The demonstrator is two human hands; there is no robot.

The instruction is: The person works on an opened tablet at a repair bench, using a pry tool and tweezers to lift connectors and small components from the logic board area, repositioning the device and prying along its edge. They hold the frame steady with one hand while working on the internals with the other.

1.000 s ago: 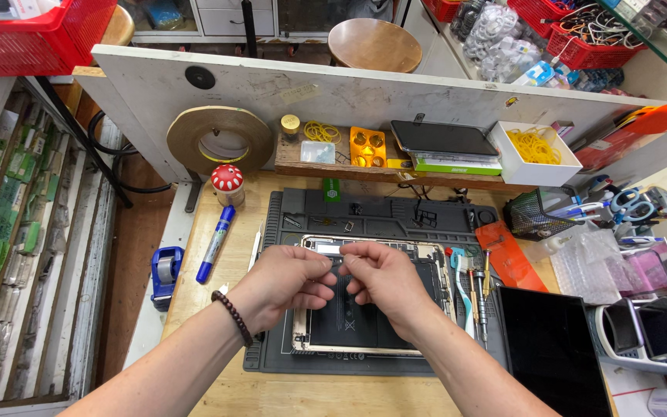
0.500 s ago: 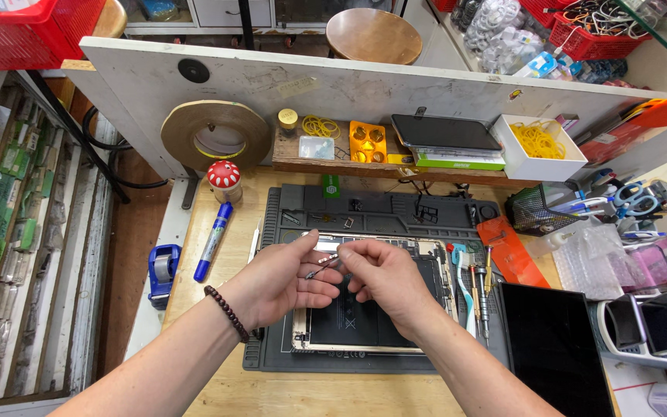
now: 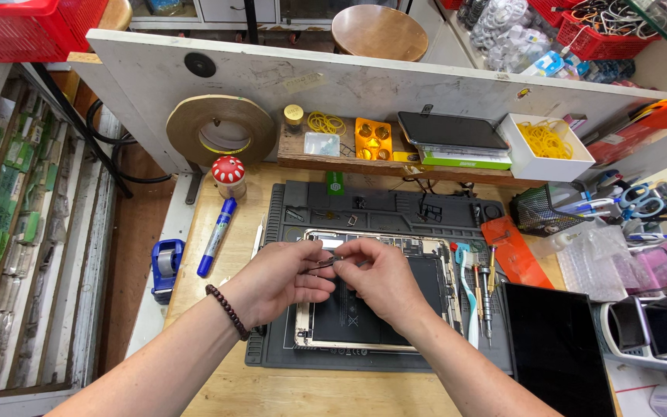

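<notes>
Head view, single frame. Left hand (image 3: 275, 279) and right hand (image 3: 376, 276) are held together above the mat's middle, fingertips meeting; both are closed in a pinch on a small dark part (image 3: 324, 264), thin and strip-like. The part is raised just over the tablet (image 3: 372, 309), which lies opened on the mat (image 3: 395, 212), its upper edge toward the shelf. The pinch from both sides is judged to steady so slight a piece. A bead bracelet (image 3: 227, 310) is worn on the left wrist.

Along the mat's right edge, a toothbrush (image 3: 468, 289) and a screwdriver (image 3: 487, 297) are laid parallel, presumably within reach of the right hand. An orange card (image 3: 515, 251) lies just beyond them. A dark screen panel (image 3: 557, 347) is set at the desk's right front corner, apart from the tablet.

Off the mat's left edge: a blue marker (image 3: 216, 235), a mushroom-shaped item (image 3: 229, 174), a tape dispenser (image 3: 167, 262). A large tape roll (image 3: 221, 130) leans against the back board.

On the shelf (image 3: 295, 158) at the desk's back edge: yellow bands (image 3: 326, 122), an orange tray (image 3: 373, 138), a dark phone (image 3: 451, 130), a white box (image 3: 543, 141) of bands.

Not made out: the part's exact kind and any attachment to the tablet; the tablet's middle and left, covered by the hands; small loose items in the mat's upper trays. The panel and the right-hand clutter are cut off by the frame.
</notes>
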